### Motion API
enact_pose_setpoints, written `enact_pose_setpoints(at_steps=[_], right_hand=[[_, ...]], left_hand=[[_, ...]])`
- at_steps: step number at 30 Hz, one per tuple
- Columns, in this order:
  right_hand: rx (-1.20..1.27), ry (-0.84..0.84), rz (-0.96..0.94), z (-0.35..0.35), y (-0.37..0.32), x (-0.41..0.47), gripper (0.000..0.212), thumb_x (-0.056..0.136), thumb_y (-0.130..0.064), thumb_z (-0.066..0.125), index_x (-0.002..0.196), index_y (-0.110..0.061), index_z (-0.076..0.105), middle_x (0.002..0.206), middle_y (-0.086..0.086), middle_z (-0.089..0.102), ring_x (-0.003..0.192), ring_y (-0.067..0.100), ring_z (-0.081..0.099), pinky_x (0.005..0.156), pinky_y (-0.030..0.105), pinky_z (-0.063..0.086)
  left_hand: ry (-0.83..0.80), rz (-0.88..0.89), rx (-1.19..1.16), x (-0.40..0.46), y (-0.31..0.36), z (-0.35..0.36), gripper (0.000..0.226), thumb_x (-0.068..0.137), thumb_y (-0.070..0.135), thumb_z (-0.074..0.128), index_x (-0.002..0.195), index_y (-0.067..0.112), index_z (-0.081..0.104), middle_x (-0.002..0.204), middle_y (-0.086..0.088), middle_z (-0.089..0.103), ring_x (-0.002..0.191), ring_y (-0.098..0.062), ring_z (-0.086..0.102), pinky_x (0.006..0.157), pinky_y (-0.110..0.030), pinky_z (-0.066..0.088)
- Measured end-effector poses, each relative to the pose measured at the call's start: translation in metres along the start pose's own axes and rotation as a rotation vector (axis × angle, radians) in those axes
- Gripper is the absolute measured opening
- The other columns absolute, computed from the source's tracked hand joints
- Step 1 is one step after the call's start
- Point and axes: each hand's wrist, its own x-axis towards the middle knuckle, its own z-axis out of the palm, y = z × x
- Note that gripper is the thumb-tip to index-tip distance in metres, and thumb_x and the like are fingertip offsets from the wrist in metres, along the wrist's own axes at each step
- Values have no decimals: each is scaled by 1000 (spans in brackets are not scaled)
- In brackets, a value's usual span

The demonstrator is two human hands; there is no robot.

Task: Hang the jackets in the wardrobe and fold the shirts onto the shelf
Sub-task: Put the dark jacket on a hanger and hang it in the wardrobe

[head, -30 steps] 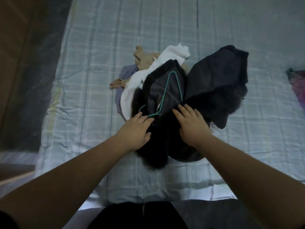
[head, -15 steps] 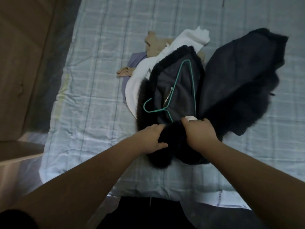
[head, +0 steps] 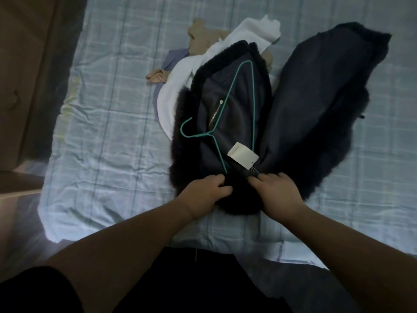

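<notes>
A black furry jacket lies opened out on the bed, its dark lining facing up. A thin green wire hanger rests on the lining, hook pointing left. A white label shows at the collar. My left hand grips the furry collar edge on the left. My right hand grips the collar on the right, just below the label. Under the jacket's far side lie a white garment, a beige garment and a lilac garment.
The bed carries a pale checked sheet, its near edge just in front of my body. A brown wooden wardrobe door with a small handle stands at the left. Floor shows at the lower left.
Both hands slid down from the hanger area and closed on the collar. The collar has been pulled back, uncovering the white label and more of the hanger. The view moved closer.
</notes>
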Motion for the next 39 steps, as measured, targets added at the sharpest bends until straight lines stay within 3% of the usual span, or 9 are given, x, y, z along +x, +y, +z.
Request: enact_pose_setpoints(at_steps=[5, 9, 13, 20, 24, 30, 33, 36, 39], right_hand=[[58, 196, 72, -12, 0, -5, 48, 62, -14, 76, 105, -20, 55, 96, 7, 58, 82, 29, 56, 44, 23, 25], [95, 264, 36, -16, -3, -5, 35, 68, -14, 63, 103, -17, 56, 113, 12, 61, 92, 33, 55, 47, 25, 34], [106, 163, -28, -10, -16, 1, 30, 74, -22, 47, 103, -19, 53, 99, 6, 68, 89, 31, 62, 79, 40, 47], [4, -45, 40, -28, -50, 58, 56, 72, -36, 67, 121, -19, 48, 91, -1, 69, 91, 26, 60, 81, 43, 34], [11, -89, 148, -38, -67, 99, 29, 82, -23, 52, 111, -22, 52, 101, 0, 67, 99, 26, 57, 83, 40, 32], [102, -438, 207, -49, -89, 158, 57, 87, -29, 53, 139, -9, 38, 138, 13, 38, 129, 34, 41, 103, 51, 38], [479, -608, 303, -55, -96, 177, 69, 86, -26, 55, 145, -3, 27, 141, 19, 43, 126, 34, 47, 97, 35, 41], [964, -327, 621, -49, -102, 179, 60, 82, -26, 63, 133, -7, 37, 118, 12, 58, 105, 29, 58, 82, 28, 42], [827, -209, 567, -34, -113, 166, 48, 84, -25, 64, 122, -12, 38, 110, 9, 55, 107, 32, 59, 83, 32, 42]], left_hand=[[-37, -214, -182, 4, 11, -5, 46, 76, 26, 70, 116, 20, 47, 128, -6, 42, 102, -23, 53, 70, -32, 53], [-190, -509, -660, 8, 15, -3, 52, 78, 26, 73, 106, 21, 30, 91, -3, 60, 78, -25, 62, 70, -40, 50], [-320, -454, -379, 9, 4, -10, 39, 89, 29, 59, 127, 26, 50, 119, -5, 67, 109, -28, 63, 92, -34, 49], [5, -444, 142, -18, -37, -15, 29, 77, 25, 63, 105, 21, 59, 98, -2, 60, 93, -29, 56, 71, -39, 46], [-22, -636, -72, -24, -45, -4, 39, 83, 34, 61, 115, 13, 58, 112, -7, 59, 107, -31, 54, 86, -44, 48], [120, -601, -600, -39, -58, 11, 62, 71, 47, 62, 123, 13, 60, 114, -7, 65, 106, -22, 63, 92, -38, 51], [138, -594, -656, -56, -73, 7, 66, 69, 32, 64, 131, 11, 53, 121, -6, 63, 113, -18, 60, 99, -33, 48], [171, -686, -748, -74, -87, -5, 60, 74, 18, 58, 133, 13, 50, 121, -3, 60, 114, -17, 59, 98, -28, 47], [169, -708, -698, -84, -99, -18, 49, 82, 4, 54, 130, 8, 52, 116, -6, 60, 109, -19, 60, 95, -23, 44]])
